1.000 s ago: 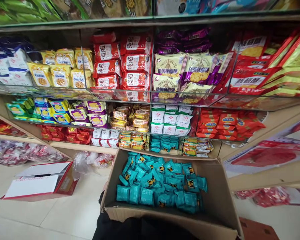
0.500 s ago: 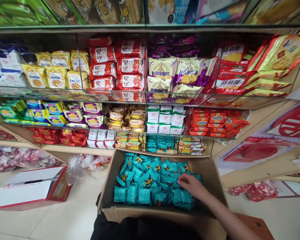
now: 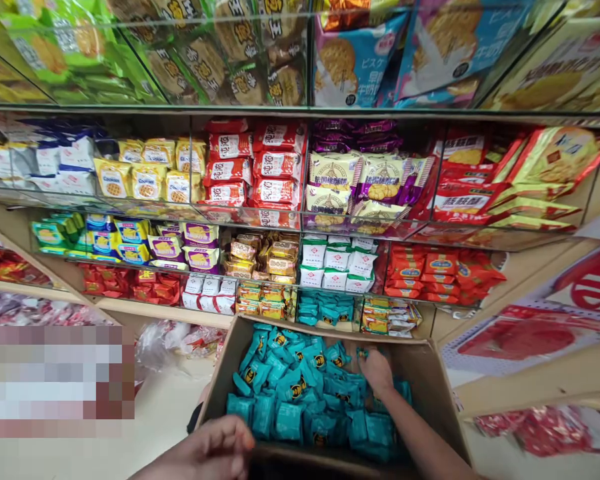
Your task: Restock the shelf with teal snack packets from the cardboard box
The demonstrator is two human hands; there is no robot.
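An open cardboard box [image 3: 427,373] sits below me, full of small teal snack packets [image 3: 300,393] with yellow-black logos. My right hand [image 3: 376,371] reaches into the box's far right side, fingers curled down around teal packets there. At the bottom edge of the view my left hand [image 3: 211,451] lies over the box's near left corner, fingers bent on the rim. Just beyond the box, the lowest glass shelf holds more of the same teal packets [image 3: 326,308].
Glass shelves [image 3: 300,220] packed with biscuit and snack packs in red, yellow, purple, white and green rise behind the box. A clear plastic bag [image 3: 166,341] lies on the tiled floor to the left. A slanted red-and-white display panel [image 3: 530,333] stands on the right.
My right hand came into the box and moved toward its far right side. My left hand has appeared at the near left corner. The view tilted upward, showing more upper shelves.
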